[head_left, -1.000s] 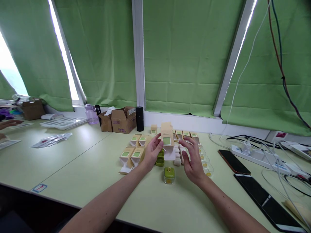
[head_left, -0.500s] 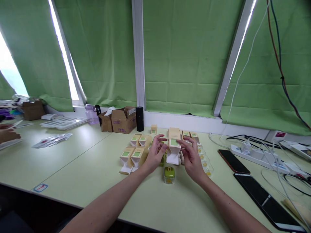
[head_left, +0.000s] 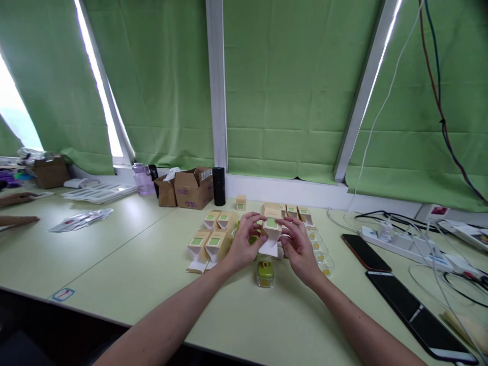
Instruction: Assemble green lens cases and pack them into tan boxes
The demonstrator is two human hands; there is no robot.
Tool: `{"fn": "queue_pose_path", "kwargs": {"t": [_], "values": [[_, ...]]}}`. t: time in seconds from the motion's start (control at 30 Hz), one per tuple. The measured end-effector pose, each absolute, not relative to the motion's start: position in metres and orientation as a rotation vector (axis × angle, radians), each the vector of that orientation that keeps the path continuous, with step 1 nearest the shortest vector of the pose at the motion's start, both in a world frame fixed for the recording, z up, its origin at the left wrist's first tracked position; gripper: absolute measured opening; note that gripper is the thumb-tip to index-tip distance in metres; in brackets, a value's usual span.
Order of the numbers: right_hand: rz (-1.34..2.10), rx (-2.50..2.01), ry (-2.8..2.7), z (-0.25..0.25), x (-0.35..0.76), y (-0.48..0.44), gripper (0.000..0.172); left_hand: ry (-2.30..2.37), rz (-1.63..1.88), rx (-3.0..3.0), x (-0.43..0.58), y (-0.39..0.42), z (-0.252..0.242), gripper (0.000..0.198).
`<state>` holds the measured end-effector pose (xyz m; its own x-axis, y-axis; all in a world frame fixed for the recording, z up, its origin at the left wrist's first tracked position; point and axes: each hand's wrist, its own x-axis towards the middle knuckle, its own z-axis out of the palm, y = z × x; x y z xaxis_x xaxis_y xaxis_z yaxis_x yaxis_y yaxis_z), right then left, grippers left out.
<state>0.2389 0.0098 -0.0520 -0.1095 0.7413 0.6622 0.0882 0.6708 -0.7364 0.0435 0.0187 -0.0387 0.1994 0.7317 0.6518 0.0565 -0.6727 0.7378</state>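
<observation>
I'm watching the left hand (head_left: 247, 238) and right hand (head_left: 301, 249) holding a carton (head_left: 271, 231) between them, lower centre, its white flap (head_left: 270, 248) hanging loose; uneven squeezing could crumple it, careless dipping could topple the green-lidded jar (head_left: 265, 274) below.

Left hand (head_left: 246, 241) and right hand (head_left: 301, 249): bare, slender fingers (head_left: 294, 226). Left forearm (head_left: 175, 307) and right forearm (head_left: 353, 314): bare to lower picture edge, tapering toward wrist (head_left: 314, 279). Markings: few small dark spots (head_left: 350, 308) on right forearm.
</observation>
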Motion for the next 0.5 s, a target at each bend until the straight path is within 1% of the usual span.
{"fn": "queue_pose_path", "kwargs": {"t": [0.5], "values": [[0.656,-0.707,-1.622,-0.0470,0.2360,0.0026,0.036,0.765,1.560,1.824,0.0469,0.0261,-0.0446,0.032]]}}
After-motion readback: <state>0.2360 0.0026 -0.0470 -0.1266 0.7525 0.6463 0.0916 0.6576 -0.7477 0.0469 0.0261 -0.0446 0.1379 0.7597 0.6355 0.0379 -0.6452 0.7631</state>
